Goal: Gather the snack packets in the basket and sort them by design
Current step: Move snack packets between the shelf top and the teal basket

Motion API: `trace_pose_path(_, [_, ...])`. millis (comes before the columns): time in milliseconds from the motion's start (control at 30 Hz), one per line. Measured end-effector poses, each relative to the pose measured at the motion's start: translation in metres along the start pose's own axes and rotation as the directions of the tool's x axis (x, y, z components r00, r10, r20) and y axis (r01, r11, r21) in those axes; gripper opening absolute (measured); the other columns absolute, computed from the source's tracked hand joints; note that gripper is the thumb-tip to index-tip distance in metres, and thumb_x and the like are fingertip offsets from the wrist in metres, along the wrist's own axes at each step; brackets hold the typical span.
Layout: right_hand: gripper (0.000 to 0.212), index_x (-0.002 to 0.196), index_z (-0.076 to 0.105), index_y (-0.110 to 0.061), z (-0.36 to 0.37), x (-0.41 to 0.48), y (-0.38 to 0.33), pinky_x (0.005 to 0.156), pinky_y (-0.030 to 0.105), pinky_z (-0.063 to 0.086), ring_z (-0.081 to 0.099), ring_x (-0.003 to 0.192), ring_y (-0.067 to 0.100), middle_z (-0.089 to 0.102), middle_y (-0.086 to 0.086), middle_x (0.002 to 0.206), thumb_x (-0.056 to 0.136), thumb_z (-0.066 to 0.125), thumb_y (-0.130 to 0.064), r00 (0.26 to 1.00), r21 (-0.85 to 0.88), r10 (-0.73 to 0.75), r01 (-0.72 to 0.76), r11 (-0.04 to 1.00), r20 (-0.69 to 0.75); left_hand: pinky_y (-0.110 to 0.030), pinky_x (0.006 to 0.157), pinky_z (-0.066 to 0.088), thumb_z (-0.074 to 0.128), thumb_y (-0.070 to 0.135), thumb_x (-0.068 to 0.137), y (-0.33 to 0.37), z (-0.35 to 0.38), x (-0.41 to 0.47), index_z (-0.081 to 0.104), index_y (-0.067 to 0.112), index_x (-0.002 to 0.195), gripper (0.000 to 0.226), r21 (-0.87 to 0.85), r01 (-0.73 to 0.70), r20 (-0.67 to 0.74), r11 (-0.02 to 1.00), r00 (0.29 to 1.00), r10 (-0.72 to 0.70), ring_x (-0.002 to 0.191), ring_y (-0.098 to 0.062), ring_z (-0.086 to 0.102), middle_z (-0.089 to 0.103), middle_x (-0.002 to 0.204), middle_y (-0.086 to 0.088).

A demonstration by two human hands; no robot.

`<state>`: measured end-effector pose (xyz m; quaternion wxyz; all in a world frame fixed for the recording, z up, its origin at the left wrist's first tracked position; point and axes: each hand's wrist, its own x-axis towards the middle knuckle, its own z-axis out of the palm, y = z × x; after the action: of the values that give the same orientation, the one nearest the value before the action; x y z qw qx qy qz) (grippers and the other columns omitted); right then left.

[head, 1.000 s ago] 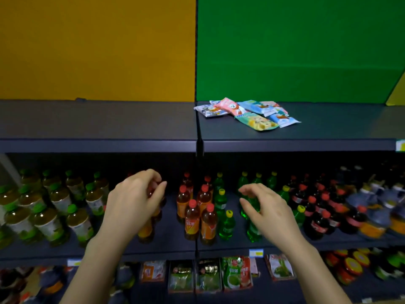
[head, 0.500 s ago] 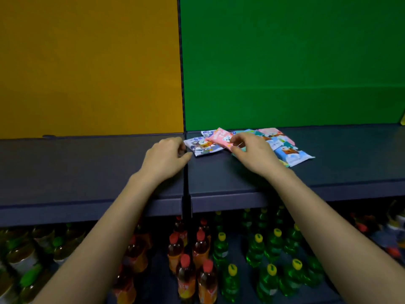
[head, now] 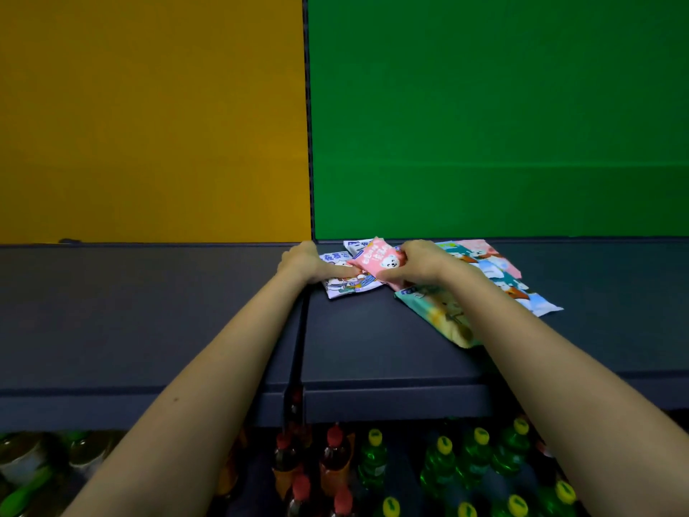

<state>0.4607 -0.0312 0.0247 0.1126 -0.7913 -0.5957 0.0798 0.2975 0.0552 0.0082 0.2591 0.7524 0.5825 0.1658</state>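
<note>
**Both hands on the packet pile at the shelf seam**

While your right hand (head: 419,264) curls over the pink packet (head: 378,261), its fingers are bent close together and wrapped onto the packet's right end, thumb low against the near edge, so the packet sits pinched in your grip. Your left hand (head: 309,261) lies flatter: the fingers reach out nearly straight, only slightly spread, and press down on the white-and-blue packet (head: 348,285), their tips meeting the left edge of the pink one. Whether that hand has actually closed on anything you cannot tell from here; it looks like a press, not a pinch.

Outward from your fingers, the pink packet lies on top of the white-and-blue one. Under your right wrist and forearm sits a green-and-yellow packet (head: 443,319), its near corner close to the shelf's front edge. Further right, more packets (head: 496,270) in pink, teal and pale blue overlap in a loose fan.

All of them rest on the dark top shelf (head: 373,348), just right of the seam between its two sections. Behind stand a yellow panel (head: 149,117) and a green panel (head: 496,117). Below the shelf are bottles (head: 443,464) with red and yellow caps.
</note>
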Motion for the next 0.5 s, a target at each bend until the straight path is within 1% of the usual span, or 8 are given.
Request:
trace_pose_path(67, [0.045,0.073,0.043,-0.013,-0.002,0.002,0.002,0.065,0.029,0.031,0.044,0.083,0.024,0.049,0.006,0.084,0.079,0.065,-0.051,1.0,-0.018,0.016,-0.016,1.0,-0.013,-0.041,0.106,0.038,0.079,0.058,0.056,0.0,0.002,0.005,0.043,0.006,0.131,0.099,-0.1,0.007,0.004,0.995,1.0,-0.006,0.129,-0.028,0.041,0.044,0.14,-0.009])
trace_pose_path(133, [0.047,0.073,0.042,-0.013,-0.001,0.004,0.003,0.061,0.031,0.032,0.045,0.083,0.024,0.049,0.006,0.083,0.075,0.069,-0.051,0.999,-0.003,0.012,-0.012,1.0,-0.037,-0.039,0.105,0.039,0.085,0.047,0.054,0.0,0.004,0.007,0.043,0.007,0.131,0.096,-0.191,-0.018,-0.037,0.981,0.999,0.011,0.126,-0.027,0.044,0.044,0.14,-0.009])
trace_pose_path(200, [0.05,0.092,0.049,-0.01,0.002,0.008,0.006,0.067,0.029,0.033,0.049,0.09,0.027,0.053,0.01,0.097,0.074,0.07,-0.051,0.997,0.002,-0.007,0.007,1.0,-0.08,-0.037,0.102,0.042,0.089,0.034,0.053,0.001,0.005,0.005,0.043,0.009,0.128,0.092,-0.267,-0.082,-0.132,0.96,0.99,0.048,0.122,-0.026,0.047,0.044,0.136,-0.01])
trace_pose_path(267, [0.058,0.112,0.048,-0.006,0.006,0.01,0.008,0.073,0.029,0.034,0.052,0.105,0.03,0.055,0.012,0.116,0.076,0.069,-0.048,0.989,0.05,-0.02,0.028,0.998,-0.147,-0.035,0.099,0.04,0.09,0.022,0.054,0.002,0.006,0.0,0.035,0.011,0.133,0.098,-0.363,-0.148,-0.22,0.92,0.973,0.07,0.123,-0.026,0.044,0.041,0.136,-0.01])
trace_pose_path(333, [0.053,0.114,0.046,-0.005,0.009,0.012,0.009,0.075,0.033,0.037,0.053,0.11,0.031,0.055,0.013,0.122,0.081,0.066,-0.042,0.972,0.165,0.004,0.035,0.986,-0.234,-0.036,0.097,0.041,0.089,0.01,0.056,0.0,0.004,-0.003,0.027,0.009,0.136,0.101,-0.54,-0.178,-0.264,0.822,0.964,0.036,0.118,-0.025,0.048,0.046,0.128,-0.009])
trace_pose_path(400, [0.044,0.111,0.045,-0.005,0.005,0.013,0.008,0.08,0.038,0.045,0.056,0.105,0.035,0.058,0.016,0.117,0.085,0.062,-0.036,0.946,0.309,0.044,0.06,0.949,-0.32,-0.034,0.082,0.052,0.084,0.001,0.06,-0.003,-0.002,-0.007,0.041,0.002,0.121,0.075,-0.715,-0.176,-0.27,0.676,0.962,-0.035,0.097,-0.025,0.061,0.059,0.114,-0.01])
trace_pose_path(467, [0.038,0.108,0.045,-0.007,-0.001,0.012,0.005,0.084,0.049,0.049,0.06,0.1,0.037,0.06,0.015,0.113,0.086,0.061,-0.034,0.931,0.466,0.069,0.115,0.877,-0.358,-0.028,0.065,0.057,0.077,-0.003,0.068,-0.01,-0.013,-0.011,0.056,-0.001,0.109,0.046,-0.804,-0.202,-0.29,0.559,0.954,-0.072,0.077,-0.022,0.065,0.065,0.112,-0.018])
trace_pose_path(500, [0.037,0.106,0.046,-0.009,-0.004,0.011,0.002,0.084,0.052,0.051,0.062,0.098,0.037,0.061,0.013,0.111,0.086,0.061,-0.035,0.93,0.545,0.077,0.143,0.826,-0.36,-0.026,0.061,0.057,0.072,-0.003,0.074,-0.015,-0.02,-0.016,0.059,-0.002,0.108,0.037,-0.823,-0.23,-0.314,0.519,0.946,-0.078,0.073,-0.019,0.064,0.065,0.112,-0.02])
